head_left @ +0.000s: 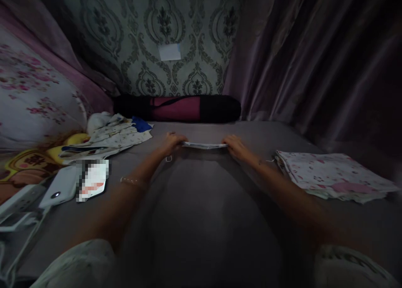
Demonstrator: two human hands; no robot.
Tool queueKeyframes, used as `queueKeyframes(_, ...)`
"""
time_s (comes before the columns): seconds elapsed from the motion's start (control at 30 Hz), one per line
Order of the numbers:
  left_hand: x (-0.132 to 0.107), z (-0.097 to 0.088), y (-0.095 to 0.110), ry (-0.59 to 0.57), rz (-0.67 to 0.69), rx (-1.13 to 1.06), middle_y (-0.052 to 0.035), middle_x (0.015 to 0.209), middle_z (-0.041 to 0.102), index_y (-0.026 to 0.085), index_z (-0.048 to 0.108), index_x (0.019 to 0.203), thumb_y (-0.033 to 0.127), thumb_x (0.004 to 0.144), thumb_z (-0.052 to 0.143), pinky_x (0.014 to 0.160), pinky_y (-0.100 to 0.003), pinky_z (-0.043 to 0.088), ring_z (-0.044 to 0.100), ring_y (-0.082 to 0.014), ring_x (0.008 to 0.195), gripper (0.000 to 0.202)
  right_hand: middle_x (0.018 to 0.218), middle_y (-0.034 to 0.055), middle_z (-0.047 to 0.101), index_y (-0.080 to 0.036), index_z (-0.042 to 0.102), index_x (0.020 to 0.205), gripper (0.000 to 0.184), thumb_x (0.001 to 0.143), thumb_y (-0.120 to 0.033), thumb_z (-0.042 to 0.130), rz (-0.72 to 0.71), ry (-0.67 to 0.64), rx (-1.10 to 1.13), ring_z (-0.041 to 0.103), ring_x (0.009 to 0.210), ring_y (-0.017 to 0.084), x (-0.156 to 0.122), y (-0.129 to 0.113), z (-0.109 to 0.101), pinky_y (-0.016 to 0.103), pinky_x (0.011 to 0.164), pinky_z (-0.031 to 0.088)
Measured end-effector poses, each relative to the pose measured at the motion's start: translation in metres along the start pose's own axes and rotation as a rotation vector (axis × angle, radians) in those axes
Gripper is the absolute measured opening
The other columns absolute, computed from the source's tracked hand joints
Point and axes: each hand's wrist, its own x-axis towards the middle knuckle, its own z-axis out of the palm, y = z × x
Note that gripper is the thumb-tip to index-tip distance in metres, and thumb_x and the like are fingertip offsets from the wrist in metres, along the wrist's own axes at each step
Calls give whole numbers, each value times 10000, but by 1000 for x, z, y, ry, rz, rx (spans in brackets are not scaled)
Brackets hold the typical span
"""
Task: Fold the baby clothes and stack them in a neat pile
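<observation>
Both arms reach forward over the grey bed surface. Between the hands stretches a thin pale folded cloth (205,146), seen nearly edge-on. My left hand (173,143) is closed around its left end, and my right hand (234,145) grips the right end. A small white loop of cord (168,158) shows below my left hand; what it belongs to, I cannot tell. To the right lies a folded stack of white cloth with pink print (336,172), apart from my right hand. A crumpled patterned garment with a blue patch (121,133) rests to the left of my left hand.
At left are a phone (93,181), a white power bank (59,187), a power strip (20,200) with cables and a yellow cushion (37,160). A black and dark-pink bag (177,108) lies along the patterned wall (196,36). Curtains (282,61) hang at right.
</observation>
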Motion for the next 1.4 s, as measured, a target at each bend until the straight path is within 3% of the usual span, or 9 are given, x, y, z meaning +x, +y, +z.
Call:
queueKeyframes(0.13, -37, 23, 13, -57, 133, 57, -39, 1218, 666, 252, 638, 1124, 74, 772, 464, 1151, -442, 153, 554, -186, 1195, 431, 1136, 105, 605, -191, 616, 1128, 388, 879, -55, 351, -57, -72, -38, 486, 1049, 227, -34, -20, 17, 345, 918, 358)
queueKeyframes(0.33, -64, 41, 22, -131, 97, 92, -78, 1308, 618, 219, 609, 1204, 10, 712, 437, 1154, -518, 153, 527, -223, 1243, 562, 1250, 98, 590, -197, 610, 1215, 525, 786, 17, 398, -36, -211, 6, 488, 1173, 218, -50, -22, 29, 360, 986, 346)
queueKeyframes(0.43, -57, 40, 25, -143, 9, 52, -74, 1272, 642, 200, 623, 1173, 19, 737, 456, 1153, -519, 173, 545, -241, 1220, 502, 1231, 85, 625, -194, 653, 1158, 479, 798, -5, 398, 63, -244, 18, 517, 1181, 219, -40, -27, 24, 377, 1018, 340)
queueKeyframes(0.53, -38, 43, 36, -36, -84, 6, -111, 1276, 632, 158, 596, 1216, 109, 869, 429, 1135, -505, 231, 541, -264, 1223, 388, 1294, 97, 610, -161, 629, 1218, 447, 867, -61, 369, 162, -153, 8, 513, 1216, 214, -20, -42, 27, 374, 1064, 317)
queueKeyframes(0.67, -12, 57, 62, 69, -111, 18, -138, 1409, 523, 160, 496, 1344, 178, 951, 360, 1146, -502, 232, 444, -256, 1329, 417, 1501, 111, 425, -121, 428, 1439, 497, 968, -201, 291, 207, -44, -15, 334, 1397, 239, 10, -70, 45, 455, 1162, 171)
queueKeyframes(0.8, 1, 69, 80, 7, -149, 96, -122, 1516, 403, 171, 411, 1427, 245, 981, 299, 1171, -529, 161, 284, -263, 1438, 467, 1547, 111, 343, -94, 356, 1483, 546, 984, -291, 255, 236, -68, -16, 230, 1450, 267, 28, -86, 63, 516, 1174, 105)
queueKeyframes(1.03, 5, 86, 69, -4, -132, 152, -108, 1509, 417, 170, 397, 1455, 322, 995, 241, 1187, -488, 138, 301, -249, 1433, 509, 1547, 106, 344, -108, 370, 1480, 546, 974, -278, 254, 240, -117, -19, 227, 1452, 259, 36, -81, 74, 509, 1180, 79)
queueKeyframes(1.13, 3, 92, 66, -32, -150, 132, -109, 1529, 383, 157, 363, 1477, 360, 1001, 218, 1185, -475, 165, 291, -252, 1437, 537, 1559, 96, 322, -108, 344, 1493, 553, 973, -279, 266, 239, -115, 12, 235, 1449, 250, 34, -79, 79, 476, 1179, 128)
queueKeyframes(1.4, 5, 94, 63, -88, -174, 105, -107, 1552, 336, 181, 320, 1500, 368, 1001, 221, 1178, -488, 184, 257, -256, 1451, 542, 1573, 90, 293, -123, 308, 1511, 565, 981, -310, 253, 259, -156, 32, 241, 1444, 258, 34, -75, 84, 487, 1170, 163)
